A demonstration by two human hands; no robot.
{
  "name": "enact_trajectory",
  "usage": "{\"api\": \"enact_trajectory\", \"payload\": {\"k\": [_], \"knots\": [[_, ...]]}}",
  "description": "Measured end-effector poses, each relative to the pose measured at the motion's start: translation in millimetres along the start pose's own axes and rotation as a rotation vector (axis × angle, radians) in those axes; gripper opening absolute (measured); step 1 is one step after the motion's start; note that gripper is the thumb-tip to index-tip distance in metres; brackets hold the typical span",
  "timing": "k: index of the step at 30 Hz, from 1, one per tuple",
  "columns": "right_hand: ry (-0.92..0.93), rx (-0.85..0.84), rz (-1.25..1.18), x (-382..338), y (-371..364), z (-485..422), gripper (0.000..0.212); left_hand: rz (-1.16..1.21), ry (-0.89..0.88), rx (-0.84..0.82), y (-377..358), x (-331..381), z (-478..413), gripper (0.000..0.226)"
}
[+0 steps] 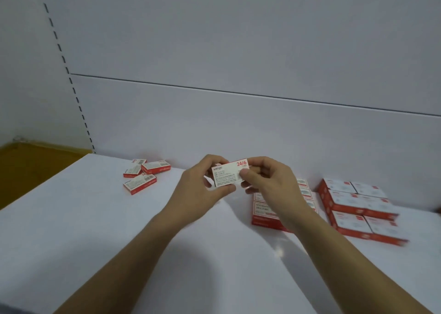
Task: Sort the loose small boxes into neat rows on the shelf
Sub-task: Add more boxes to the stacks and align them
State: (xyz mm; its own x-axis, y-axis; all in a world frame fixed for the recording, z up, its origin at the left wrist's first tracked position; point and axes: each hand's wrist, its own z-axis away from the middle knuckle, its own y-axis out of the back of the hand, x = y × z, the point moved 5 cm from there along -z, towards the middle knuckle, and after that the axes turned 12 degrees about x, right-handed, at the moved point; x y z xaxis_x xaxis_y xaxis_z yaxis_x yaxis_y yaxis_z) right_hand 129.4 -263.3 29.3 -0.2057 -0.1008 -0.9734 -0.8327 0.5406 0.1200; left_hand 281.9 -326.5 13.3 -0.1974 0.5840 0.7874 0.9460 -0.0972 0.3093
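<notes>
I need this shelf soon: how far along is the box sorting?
Done: sorted boxes sit in rows at the right. In hand: left hand and right hand grip a single box. Left: three loose boxes at the back left.

Soft, cool, rather dim light falls evenly, seemingly from above, turning the white shelf (71, 218) bluish grey. A faint broad shadow lies under the forearms (133, 249) at 6 o'clock, and a small glare spot shines at 5 o'clock. Motion blur smears the stacked boxes (358, 208) at 3 o'clock. The loose boxes (139, 182) at 10 o'clock and the held staple box (226, 175) read sharper. The slotted upright (59, 48) at 10 o'clock bows with wide-angle distortion.
</notes>
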Motion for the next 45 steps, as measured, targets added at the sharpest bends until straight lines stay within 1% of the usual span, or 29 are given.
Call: {"api": "enact_trajectory", "payload": {"k": [3, 6, 11, 14, 17, 19, 21, 24, 26, 30, 32, 36, 39, 42, 45], "knots": [[0.007, 0.045, 0.019, 1.8, 36.8, 8.8, 0.020, 0.018, -0.052, -0.052, -25.2, 21.2, 1.7, 0.041], [0.024, 0.148, 0.080, 5.5, 70.5, 17.1, 0.023, 0.048, -0.060, -0.099, -54.9, 36.3, 4.5, 0.042], [0.075, 0.297, 0.103, 16.5, 111.6, 27.9, 0.025, 0.121, -0.001, -0.090, -90.6, 47.7, 17.8, 0.044], [0.096, 0.364, 0.109, 31.4, 116.0, 37.8, 0.023, 0.125, 0.065, -0.075, -94.4, 36.2, 36.3, 0.045], [0.194, 0.377, 0.223, 31.8, 109.2, 42.2, 0.019, 0.180, 0.132, -0.052, -88.9, 29.0, 48.7, 0.043], [0.255, 0.373, 0.258, 30.0, 103.7, 45.2, 0.017, 0.204, 0.138, -0.031, -84.7, 29.7, 48.7, 0.043], [0.265, 0.355, 0.269, 30.6, 99.7, 49.2, 0.022, 0.204, 0.106, -0.023, -83.0, 32.8, 46.4, 0.043], [0.215, 0.298, 0.229, 32.3, 96.2, 53.8, 0.041, 0.188, 0.039, -0.046, -86.1, 39.7, 49.8, 0.041], [0.209, 0.278, 0.248, 32.8, 95.7, 55.4, 0.052, 0.161, -0.013, -0.047, -87.4, 44.2, 53.8, 0.039], [0.193, 0.214, 0.282, 33.9, 89.7, 61.7, 0.073, 0.060, -0.159, -0.006, -87.0, 46.2, 55.0, 0.045], [0.184, 0.188, 0.293, 33.7, 86.4, 63.8, 0.082, -0.006, -0.242, 0.018, -88.5, 47.3, 57.3, 0.043], [0.159, 0.182, 0.285, 36.8, 84.3, 62.6, 0.082, -0.139, -0.424, 0.121, -93.5, 49.3, 62.4, 0.048], [0.135, 0.161, 0.273, 38.7, 86.6, 62.4, 0.077, -0.166, -0.501, 0.137, -97.2, 53.3, 64.8, 0.047], [0.060, 0.097, 0.174, 41.5, 89.6, 60.9, 0.069, -0.185, -0.488, 0.093, -98.7, 52.2, 63.3, 0.043], [-0.033, 0.014, -0.042, 42.8, 90.1, 59.5, 0.064, -0.213, -0.411, 0.019, -99.5, 46.4, 58.6, 0.043]]}}
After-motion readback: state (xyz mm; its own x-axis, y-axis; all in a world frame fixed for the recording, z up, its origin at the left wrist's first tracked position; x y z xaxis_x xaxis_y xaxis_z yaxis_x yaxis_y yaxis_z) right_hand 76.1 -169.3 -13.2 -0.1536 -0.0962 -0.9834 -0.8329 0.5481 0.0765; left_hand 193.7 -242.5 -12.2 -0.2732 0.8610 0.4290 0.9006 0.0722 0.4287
